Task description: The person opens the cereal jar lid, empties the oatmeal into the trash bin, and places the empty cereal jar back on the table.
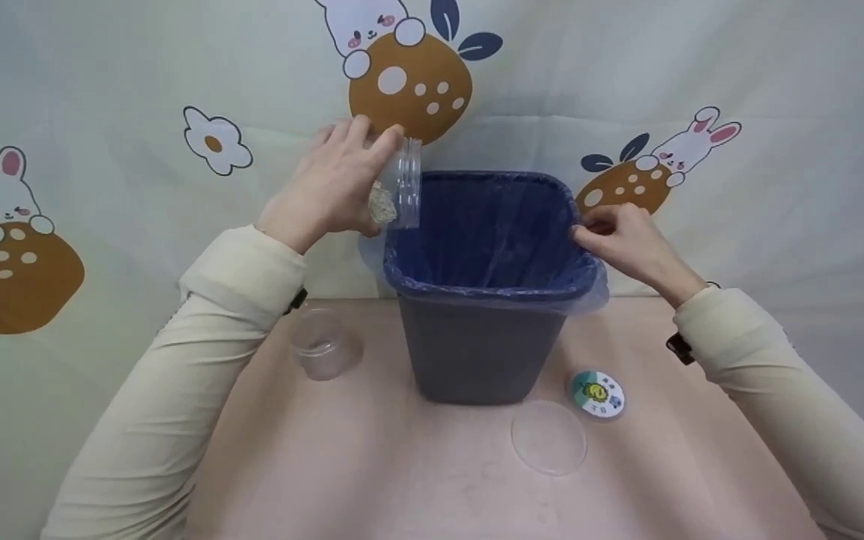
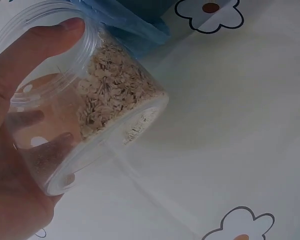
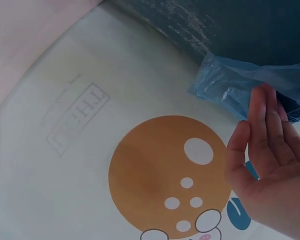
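My left hand (image 1: 334,176) grips a clear plastic jar (image 1: 411,184) tipped on its side, its mouth turned toward the trash bin (image 1: 484,349) at the bin's left rim. Oat flakes (image 2: 115,85) lie along the jar's lower wall in the left wrist view. A thin translucent bin liner (image 1: 586,298) folds over the rim of the dark bin. On the opposite side, my right hand (image 1: 627,244) touches the liner at the rim. The right wrist view has its fingers (image 3: 272,130) nearly straight against the liner, thumb apart from them.
A second clear jar (image 1: 319,352) stands on the pinkish table left of the bin. To the bin's front right lie a clear round lid (image 1: 549,439) and a round lid with a printed label (image 1: 598,394). A patterned curtain (image 1: 507,82) hangs close behind.
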Available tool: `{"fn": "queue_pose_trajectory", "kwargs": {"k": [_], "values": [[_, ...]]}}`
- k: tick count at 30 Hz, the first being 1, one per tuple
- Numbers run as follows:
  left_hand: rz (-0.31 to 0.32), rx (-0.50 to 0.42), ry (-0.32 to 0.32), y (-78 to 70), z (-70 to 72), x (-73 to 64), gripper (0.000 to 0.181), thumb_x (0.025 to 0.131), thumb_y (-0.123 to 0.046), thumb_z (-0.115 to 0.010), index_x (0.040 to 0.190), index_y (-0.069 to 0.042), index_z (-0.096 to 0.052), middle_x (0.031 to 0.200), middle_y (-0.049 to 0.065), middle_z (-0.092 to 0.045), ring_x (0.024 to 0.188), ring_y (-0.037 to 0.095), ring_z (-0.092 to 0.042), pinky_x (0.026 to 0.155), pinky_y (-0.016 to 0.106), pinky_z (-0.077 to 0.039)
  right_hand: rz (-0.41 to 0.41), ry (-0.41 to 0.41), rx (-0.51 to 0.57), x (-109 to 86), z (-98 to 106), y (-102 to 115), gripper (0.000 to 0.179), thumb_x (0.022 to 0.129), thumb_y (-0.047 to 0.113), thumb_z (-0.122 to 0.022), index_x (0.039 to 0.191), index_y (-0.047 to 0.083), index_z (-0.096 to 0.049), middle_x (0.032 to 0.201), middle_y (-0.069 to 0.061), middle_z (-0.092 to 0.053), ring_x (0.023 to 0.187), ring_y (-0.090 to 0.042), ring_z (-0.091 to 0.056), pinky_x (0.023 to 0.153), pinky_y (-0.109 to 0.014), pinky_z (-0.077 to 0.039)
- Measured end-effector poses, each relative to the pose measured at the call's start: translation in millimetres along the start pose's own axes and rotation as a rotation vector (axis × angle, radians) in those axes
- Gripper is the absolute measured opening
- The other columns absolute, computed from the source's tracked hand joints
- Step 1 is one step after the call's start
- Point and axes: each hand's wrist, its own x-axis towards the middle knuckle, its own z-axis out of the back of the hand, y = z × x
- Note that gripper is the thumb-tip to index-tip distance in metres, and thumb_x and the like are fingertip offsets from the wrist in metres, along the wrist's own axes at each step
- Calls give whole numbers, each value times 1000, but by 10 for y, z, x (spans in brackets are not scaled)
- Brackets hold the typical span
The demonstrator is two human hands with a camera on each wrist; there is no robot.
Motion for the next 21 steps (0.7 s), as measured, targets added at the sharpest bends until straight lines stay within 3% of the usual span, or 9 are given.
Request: {"fn": "queue_pose_trajectory", "kwargs": {"k": [10,16,21], "values": [[7,93,62,-90,44,69,105,60,-26,-91,143,-7,-30,129,27,-37,121,42,-34,105,52,-26,13,75,-53,66,84,21,19,88,18,-59,77,4,-66,70,-3,-62,61,-16,-52,54,-23,-40],[9,133,90,-112,61,94,107,58,-27,-92,143,-8,-29,130,27,-36,121,42,-33,104,52,-27,99,172,-121,127,168,45,17,89,17,-60,80,3,-63,68,-2,-58,60,-16,-50,53,-26,-37],[17,123,90,-111,66,94,106,58,-26,-92,142,-7,-31,129,26,-37,120,41,-34,103,52,-28,107,241,-170,165,223,93,16,89,18,-60,86,2,-61,71,-4,-59,62,-18,-51,56,-30,-39]]}}
